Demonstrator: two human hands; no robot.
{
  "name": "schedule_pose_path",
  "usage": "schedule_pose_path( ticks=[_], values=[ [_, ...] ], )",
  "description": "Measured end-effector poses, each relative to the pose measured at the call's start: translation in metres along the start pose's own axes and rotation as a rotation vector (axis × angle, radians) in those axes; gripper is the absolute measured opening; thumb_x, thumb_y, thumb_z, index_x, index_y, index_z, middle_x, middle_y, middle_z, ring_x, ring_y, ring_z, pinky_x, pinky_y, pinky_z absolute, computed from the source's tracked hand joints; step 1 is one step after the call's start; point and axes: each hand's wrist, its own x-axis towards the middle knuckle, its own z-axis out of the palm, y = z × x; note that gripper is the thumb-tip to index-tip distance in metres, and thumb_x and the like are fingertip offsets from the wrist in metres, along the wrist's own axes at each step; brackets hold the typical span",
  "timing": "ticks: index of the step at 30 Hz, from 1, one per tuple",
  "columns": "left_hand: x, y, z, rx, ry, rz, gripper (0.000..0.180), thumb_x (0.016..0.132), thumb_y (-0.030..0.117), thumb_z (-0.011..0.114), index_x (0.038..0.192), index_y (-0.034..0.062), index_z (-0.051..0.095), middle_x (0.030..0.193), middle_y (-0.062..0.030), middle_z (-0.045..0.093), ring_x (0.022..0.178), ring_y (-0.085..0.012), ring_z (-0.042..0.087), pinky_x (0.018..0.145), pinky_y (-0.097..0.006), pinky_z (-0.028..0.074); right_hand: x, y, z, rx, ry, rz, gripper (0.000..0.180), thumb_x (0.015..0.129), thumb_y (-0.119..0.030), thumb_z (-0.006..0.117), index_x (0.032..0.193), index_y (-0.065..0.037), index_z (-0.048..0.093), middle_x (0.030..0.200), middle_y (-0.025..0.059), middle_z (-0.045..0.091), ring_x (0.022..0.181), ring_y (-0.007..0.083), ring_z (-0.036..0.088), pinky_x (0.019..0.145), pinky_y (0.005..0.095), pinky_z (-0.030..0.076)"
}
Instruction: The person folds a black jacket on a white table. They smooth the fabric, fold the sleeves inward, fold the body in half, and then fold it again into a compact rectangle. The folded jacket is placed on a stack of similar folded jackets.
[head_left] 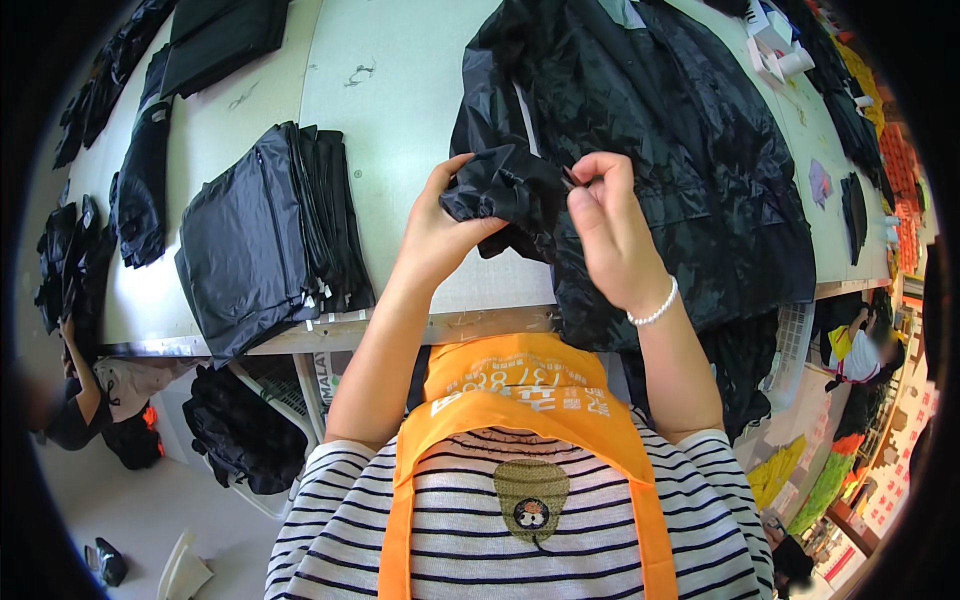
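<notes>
The left hand [440, 225] is clamped on a bunched fold of the black jacket [660, 150], which spreads over the pale green table [400, 90] toward one o'clock. The right hand [605, 225], fingers pinched together, grips the jacket's edge just beside it. A stack of folded black garments [265, 240] lies at nine o'clock.

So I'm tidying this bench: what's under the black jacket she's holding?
Under the black jacket only the pale green table shows around its edges. Both hands, left hand and right hand, grip a bunched part. Anything beneath the spread fabric is covered.
</notes>
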Motion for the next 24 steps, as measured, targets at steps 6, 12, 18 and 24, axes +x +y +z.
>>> schedule_pose_path(
  ticks=[6, 12, 18, 24],
  values=[
    [0.003, 0.001, 0.004, 0.135, 0.050, 0.022, 0.075, 0.062, 0.007, 0.080, 0.128, -0.0028, 0.047, 0.105, -0.0143, 0.063, 0.094, -0.0186, 0.062, 0.079, -0.030, 0.052, -0.004, -0.027, 0.002, -0.298, -0.049, -0.203, 0.023, 0.084, -0.012, 0.068, 0.097, -0.004, 0.051, 0.091, 0.0085, 0.054, 0.073, 0.0232, 0.062, 0.062, 0.0308, 0.050],
    [0.004, -0.003, 0.004, 0.224, 0.059, 0.071, 0.075, 0.061, 0.009, 0.081, 0.127, -0.0040, 0.049, 0.106, -0.0159, 0.063, 0.095, -0.0197, 0.062, 0.080, -0.031, 0.052, -0.003, -0.023, 0.005, -0.393, -0.037, -0.262, 0.022, 0.081, -0.012, 0.070, 0.093, -0.004, 0.054, 0.091, 0.0079, 0.055, 0.071, 0.0241, 0.062, 0.059, 0.0307, 0.049],
    [0.002, 0.000, 0.002, 0.121, 0.045, 0.033, 0.075, 0.062, 0.009, 0.080, 0.128, -0.0039, 0.047, 0.109, -0.0156, 0.062, 0.099, -0.0196, 0.061, 0.084, -0.030, 0.050, -0.001, -0.019, 0.001, -0.172, 0.017, -0.173, 0.025, 0.080, -0.006, 0.072, 0.098, -0.003, 0.054, 0.095, 0.0068, 0.054, 0.077, 0.0163, 0.062, 0.063, 0.0274, 0.050],
    [0.003, 0.004, 0.003, -0.019, -0.012, -0.084, 0.076, 0.063, 0.008, 0.079, 0.131, -0.0048, 0.045, 0.112, -0.0143, 0.061, 0.101, -0.0187, 0.060, 0.086, -0.030, 0.050, 0.000, 0.055, 0.005, 0.595, -0.283, 0.318, 0.054, 0.077, -0.006, 0.077, 0.123, 0.004, 0.051, 0.104, 0.0036, 0.061, 0.085, 0.0072, 0.058, 0.078, 0.0215, 0.049]
  ],
)
